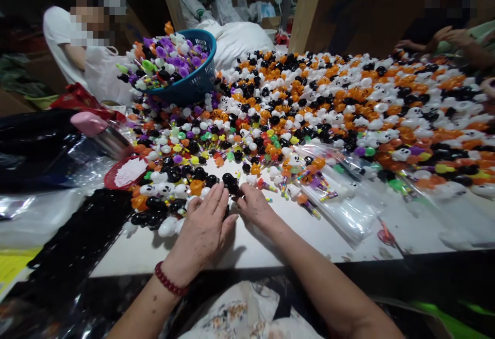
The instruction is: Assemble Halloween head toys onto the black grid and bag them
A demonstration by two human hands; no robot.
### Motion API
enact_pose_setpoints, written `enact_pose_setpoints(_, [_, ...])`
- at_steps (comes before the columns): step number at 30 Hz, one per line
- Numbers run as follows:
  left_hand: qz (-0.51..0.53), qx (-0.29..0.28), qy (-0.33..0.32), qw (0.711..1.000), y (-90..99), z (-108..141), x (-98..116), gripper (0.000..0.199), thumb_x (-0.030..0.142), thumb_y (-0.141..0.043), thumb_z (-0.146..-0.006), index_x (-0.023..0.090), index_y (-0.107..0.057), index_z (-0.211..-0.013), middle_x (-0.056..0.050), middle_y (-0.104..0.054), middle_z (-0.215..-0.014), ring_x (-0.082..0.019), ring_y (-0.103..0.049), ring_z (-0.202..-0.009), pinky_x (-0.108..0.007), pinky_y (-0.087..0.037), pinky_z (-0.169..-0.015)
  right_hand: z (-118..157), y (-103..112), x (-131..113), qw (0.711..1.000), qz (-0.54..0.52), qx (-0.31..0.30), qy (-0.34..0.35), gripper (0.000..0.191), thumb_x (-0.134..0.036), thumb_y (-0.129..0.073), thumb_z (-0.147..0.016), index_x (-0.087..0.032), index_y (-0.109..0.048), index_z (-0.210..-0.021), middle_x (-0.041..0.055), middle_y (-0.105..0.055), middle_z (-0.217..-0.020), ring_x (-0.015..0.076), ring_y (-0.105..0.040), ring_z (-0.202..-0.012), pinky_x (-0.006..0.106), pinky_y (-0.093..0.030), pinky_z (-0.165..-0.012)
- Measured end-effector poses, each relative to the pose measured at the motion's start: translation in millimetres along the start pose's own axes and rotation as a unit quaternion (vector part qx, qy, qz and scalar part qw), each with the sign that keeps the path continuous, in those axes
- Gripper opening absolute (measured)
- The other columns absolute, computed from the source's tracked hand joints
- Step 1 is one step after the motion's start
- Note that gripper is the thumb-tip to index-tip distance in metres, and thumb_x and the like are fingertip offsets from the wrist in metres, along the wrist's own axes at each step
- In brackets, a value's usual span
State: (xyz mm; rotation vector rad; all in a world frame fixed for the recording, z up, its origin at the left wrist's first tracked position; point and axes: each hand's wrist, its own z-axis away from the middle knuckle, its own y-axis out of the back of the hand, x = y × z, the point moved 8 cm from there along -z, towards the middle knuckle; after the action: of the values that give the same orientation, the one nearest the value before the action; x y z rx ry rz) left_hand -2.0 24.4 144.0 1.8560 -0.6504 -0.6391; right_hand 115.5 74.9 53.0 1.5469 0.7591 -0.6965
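The left hand (pixel 207 223) is reaching almost flat, thumb apart, to a black toy (pixel 230 182) above the table (pixel 257 246). The right hand (pixel 255 206) is curling beside this toy; its grip I cannot tell.

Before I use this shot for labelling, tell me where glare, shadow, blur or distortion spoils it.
Head view: glare streaks the clear plastic bags; soft shadows fall on the white tabletop beside the hands; the upper corners sink into darkness, with blocky pixelation over the people; the wide lens bends and stretches the edges; small toys far back on the right look soft.
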Motion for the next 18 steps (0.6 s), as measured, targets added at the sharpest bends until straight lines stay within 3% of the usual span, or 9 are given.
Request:
enact_pose_setpoints(6, [0.008,-0.001,-0.002,1.0,1.5,-0.7,-0.3,0.043,0.033,-0.044,-0.098,0.01,-0.053,-0.134,-0.019,-0.046,-0.148,-0.028,-0.047,-0.136,-0.043,-0.037,-0.097,-7.2,-1.0,-1.9,0.999,-0.045,0.004,0.0,0.011,-0.017,-0.062,-0.082,-0.019,-0.055,-0.09,0.0022,-0.064,-0.083,0.0165,-0.055,-0.074,0.027,-0.041,-0.067])
enact_pose_setpoints(13, [0.019,0.002,-0.008,1.0,1.9,0.0,-2.9,0.044,0.031,-0.042,-0.099,0.011,-0.049,-0.137,-0.019,-0.046,-0.148,-0.028,-0.048,-0.135,-0.042,-0.037,-0.095,-23.3,-14.1,10.7,0.968,-0.223,-0.036,-0.106,0.008,-0.013,-0.063,-0.081,-0.018,-0.057,-0.081,-0.0009,-0.064,-0.074,0.0141,-0.061,-0.067,0.023,-0.047,-0.061])
enact_pose_setpoints(18, [0.026,0.0,-0.006,1.0,0.9,0.2,-3.3,0.047,0.031,-0.04,-0.1,0.011,-0.044,-0.142,-0.02,-0.046,-0.148,-0.028,-0.049,-0.134,-0.043,-0.036,-0.097,-31.1,-15.3,1.9,0.988,-0.138,-0.012,-0.066,0.005,-0.016,-0.067,-0.08,-0.017,-0.064,-0.084,0.0024,-0.068,-0.078,0.018,-0.062,-0.077,0.027,-0.046,-0.069])
